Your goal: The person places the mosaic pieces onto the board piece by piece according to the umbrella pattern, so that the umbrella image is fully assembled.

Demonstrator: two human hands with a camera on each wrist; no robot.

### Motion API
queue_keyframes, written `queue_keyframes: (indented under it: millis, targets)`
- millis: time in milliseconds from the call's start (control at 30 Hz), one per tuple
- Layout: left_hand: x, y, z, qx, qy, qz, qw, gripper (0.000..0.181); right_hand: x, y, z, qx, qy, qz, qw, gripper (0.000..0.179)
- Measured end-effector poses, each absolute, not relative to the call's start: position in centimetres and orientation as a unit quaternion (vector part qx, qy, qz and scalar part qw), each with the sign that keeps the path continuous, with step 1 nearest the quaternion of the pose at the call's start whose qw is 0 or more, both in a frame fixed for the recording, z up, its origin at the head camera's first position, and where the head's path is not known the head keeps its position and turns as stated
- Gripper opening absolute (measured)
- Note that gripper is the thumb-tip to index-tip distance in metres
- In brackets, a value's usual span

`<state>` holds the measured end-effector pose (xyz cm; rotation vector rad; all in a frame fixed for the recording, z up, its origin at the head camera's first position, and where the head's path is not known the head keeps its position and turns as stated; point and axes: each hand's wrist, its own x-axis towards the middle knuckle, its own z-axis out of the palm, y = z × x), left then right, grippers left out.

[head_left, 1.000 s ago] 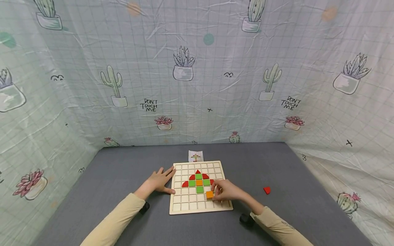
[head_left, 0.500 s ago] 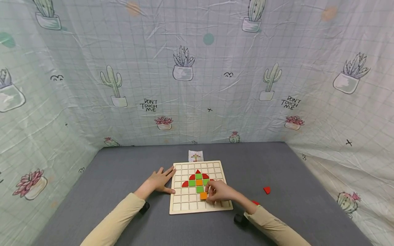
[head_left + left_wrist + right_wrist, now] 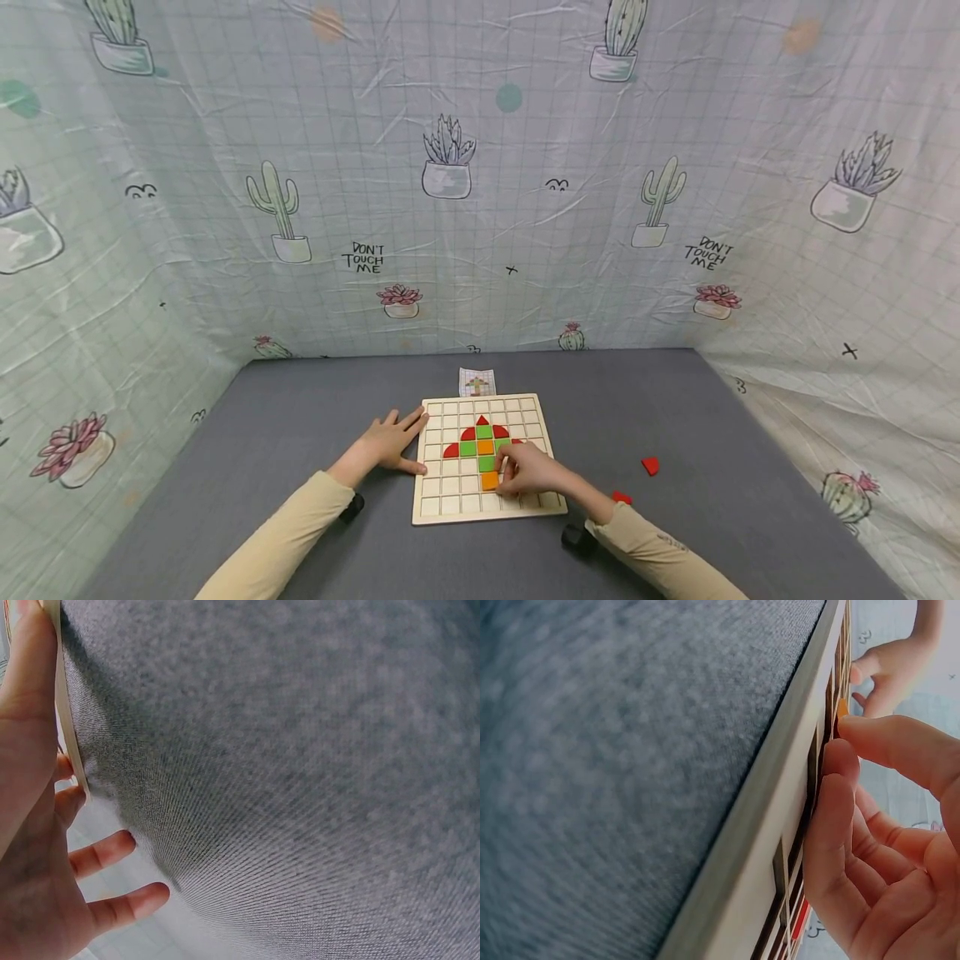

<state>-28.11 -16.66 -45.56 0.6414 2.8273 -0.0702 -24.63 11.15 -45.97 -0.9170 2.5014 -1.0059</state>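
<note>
A wooden grid board (image 3: 442,506) lies on the grey table. My left hand (image 3: 384,442) rests at its left edge, fingers spread; in the left wrist view thumb and fingertips touch the board's rim (image 3: 69,724). With thumb and fingertips, my right hand (image 3: 531,469) pinches an orange square tile (image 3: 489,481), just below a green square tile (image 3: 487,463) in the middle column. Farther up the board, another orange tile (image 3: 486,447) sits among green squares and red curved pieces, with a red triangle (image 3: 482,421) at the top. The right hand hides part of the board's right side.
Behind the board lies a small card (image 3: 477,382) printed with a coloured pattern on a grid. Two red pieces lie on the table at the right, one farther back (image 3: 650,466) and one (image 3: 622,497) beside the right wrist. A patterned cloth (image 3: 480,250) surrounds the table.
My right hand has carried the orange tile left across the board to the middle column, under the green tile. A second red piece has come into view by the right wrist. My left hand stays put.
</note>
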Motion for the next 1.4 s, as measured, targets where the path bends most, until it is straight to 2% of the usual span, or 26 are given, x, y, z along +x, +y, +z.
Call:
queue_keyframes:
  millis: [433,733,1400]
  targets:
    - [-28.3,-16.7,-45.8,0.220,0.968,-0.021,0.121,0.096,-24.6,11.1,-45.9,-0.321,0.866,-0.352,0.149,0.023]
    - [-28.3,-16.7,-45.9,0.219,0.968,-0.020,0.124,0.096,-24.5,11.3,-45.9,-0.319,0.871,-0.346,0.144,0.016]
    - [-28.2,-16.7,-45.7,0.221,0.967,-0.013,0.127,0.095,-24.8,12.1,-46.1,-0.324,0.868,-0.351,0.138,0.014]
